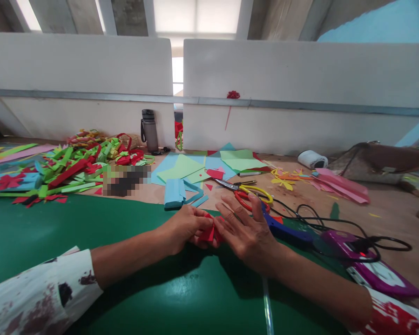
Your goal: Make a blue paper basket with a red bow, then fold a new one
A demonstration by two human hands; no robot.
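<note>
Low over the green table top, my left hand [188, 227] pinches a small piece of red paper [206, 234] between thumb and fingers. Against the paper's right side rest the fingertips of my right hand [247, 235]; its other fingers are stretched out and spread. Part of the paper is hidden behind the fingers. Just beyond my hands lie a folded light blue paper piece [175, 193] and scissors [242, 188] with red and yellow handles. A blue glue gun [288, 232] with a black cord lies right of my right hand.
On the left is a heap of green and red paper strips [77, 163]. A dark bottle [149, 131] stands by the white partition [91, 65]. Coloured sheets [181, 168] lie in the middle. At right are a purple power box [373, 265], a white roll [312, 159] and a brown bag [380, 160].
</note>
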